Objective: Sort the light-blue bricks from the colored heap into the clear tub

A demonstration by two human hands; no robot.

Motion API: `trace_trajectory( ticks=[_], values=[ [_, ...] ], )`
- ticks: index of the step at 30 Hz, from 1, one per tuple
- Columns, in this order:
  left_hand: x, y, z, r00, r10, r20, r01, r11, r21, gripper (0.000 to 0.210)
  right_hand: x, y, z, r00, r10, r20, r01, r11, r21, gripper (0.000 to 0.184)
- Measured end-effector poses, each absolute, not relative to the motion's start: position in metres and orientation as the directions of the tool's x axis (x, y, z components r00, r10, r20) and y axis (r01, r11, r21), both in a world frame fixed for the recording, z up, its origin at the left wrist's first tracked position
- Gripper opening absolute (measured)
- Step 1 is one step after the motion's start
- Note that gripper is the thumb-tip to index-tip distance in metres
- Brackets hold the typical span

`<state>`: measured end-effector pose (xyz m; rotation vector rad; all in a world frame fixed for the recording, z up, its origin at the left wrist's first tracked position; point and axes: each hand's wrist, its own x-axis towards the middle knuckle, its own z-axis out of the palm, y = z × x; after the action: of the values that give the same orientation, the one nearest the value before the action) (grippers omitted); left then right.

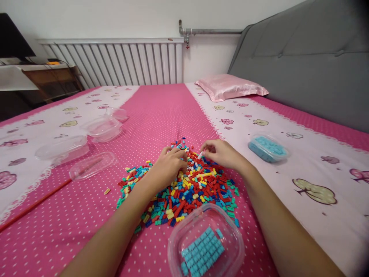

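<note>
A heap of small toy building bricks [184, 206] in red, blue, green, yellow and white lies on the pink bedspread. Over its far left part is my left hand [172, 163], fingers curled down toward the bricks; whatever may be between the fingertips is hidden. My right hand [217, 152] pinches a small white brick [200, 155] between thumb and forefinger, just above the heap's far side. Close in front of me stands a clear plastic tub [233, 246] with light blue bricks [203, 252] laid in rows on its bottom.
On the right sits a closed-looking clear box of light blue bricks [267, 148]. Several clear containers [62, 148] and a clear lid [93, 165] lie on the left, beside a red stick [37, 206]. Farther off are a pink pillow [230, 86] and a grey headboard [311, 57].
</note>
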<state>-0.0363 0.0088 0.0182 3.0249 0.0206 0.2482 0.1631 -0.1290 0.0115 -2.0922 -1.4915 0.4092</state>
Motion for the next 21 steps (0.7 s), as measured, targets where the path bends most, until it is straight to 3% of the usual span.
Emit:
trace_trajectory(
  ticks=[12, 21],
  values=[
    [-0.031, -0.013, 0.013, 0.973, 0.149, 0.178, 0.154, -0.988, -0.013, 0.026, 0.16, -0.127, 0.009, 0.308, 0.949, 0.074, 0.784, -0.209, -0.584, 0.032],
    [-0.033, -0.011, 0.013, 0.957, 0.232, 0.176, 0.206, -0.966, 0.158, 0.012, 0.158, -0.127, 0.008, 0.32, 0.945, 0.073, 0.749, -0.205, -0.63, 0.031]
  ],
)
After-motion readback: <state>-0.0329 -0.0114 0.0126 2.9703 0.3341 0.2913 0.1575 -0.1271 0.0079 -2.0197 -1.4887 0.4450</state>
